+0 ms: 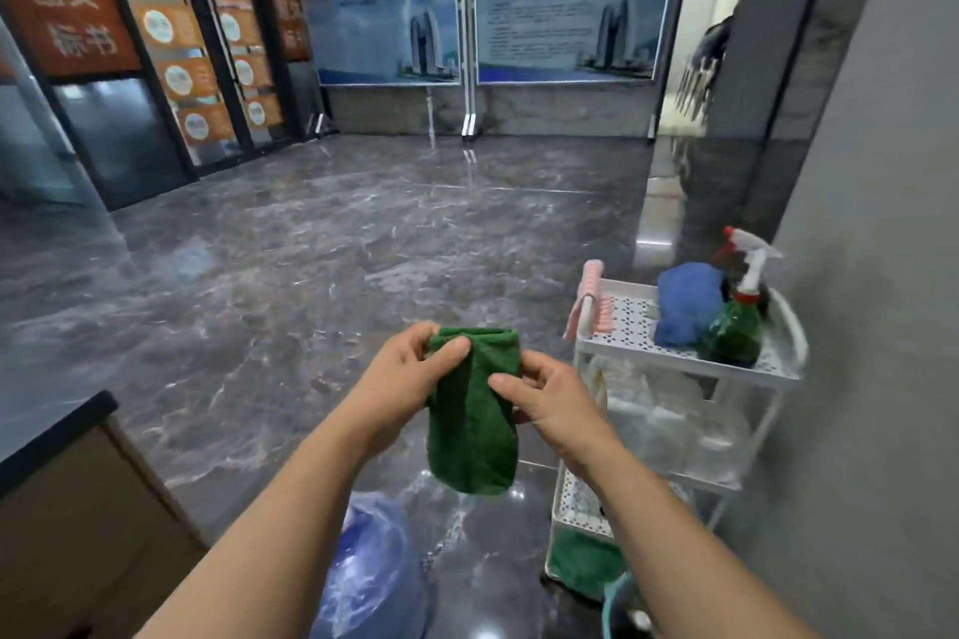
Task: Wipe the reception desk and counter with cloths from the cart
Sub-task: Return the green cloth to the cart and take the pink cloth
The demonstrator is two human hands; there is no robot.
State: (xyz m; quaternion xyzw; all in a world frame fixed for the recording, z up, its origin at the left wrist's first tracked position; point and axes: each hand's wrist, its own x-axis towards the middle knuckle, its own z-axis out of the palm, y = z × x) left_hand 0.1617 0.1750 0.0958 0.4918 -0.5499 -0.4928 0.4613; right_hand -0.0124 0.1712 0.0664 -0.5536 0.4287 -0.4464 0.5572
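**Figure.** Green cloth [475, 410] held folded in mid-air just left of the cart [674, 362], about level with its top shelf, hanging lengthwise with the lower end free. The left hand [410, 379] pinches the upper corner farther from the cart, thumb laid across the front of the fold. The right hand [550, 405] grips the edge nearer the cart at mid-height, thumb on the face and fingers curled behind, so neither hand is free. The desk [52, 436] shows only as a dark-topped corner well to the left of the cart. The cloth is not on it, so wiping appears not to have begun. Likely faults from here: (a) both holds are light pinches on a thick fold, so shifting either hand to refold could let the cloth slip. It would then land on the glossy floor [311, 275] or on the blue plastic bag [373, 576] left of the cart's base and be soiled. (b) The right forearm passes close in front of the cart's shelves, and a turn toward the desk could jolt the light frame. That could tip the spray bottle [734, 327], which stands at the near rim of the top shelf beside a blue cloth [685, 306]. (c) Whether the green cloth is damp cannot be told; if it is dry, it may only smear the desk.
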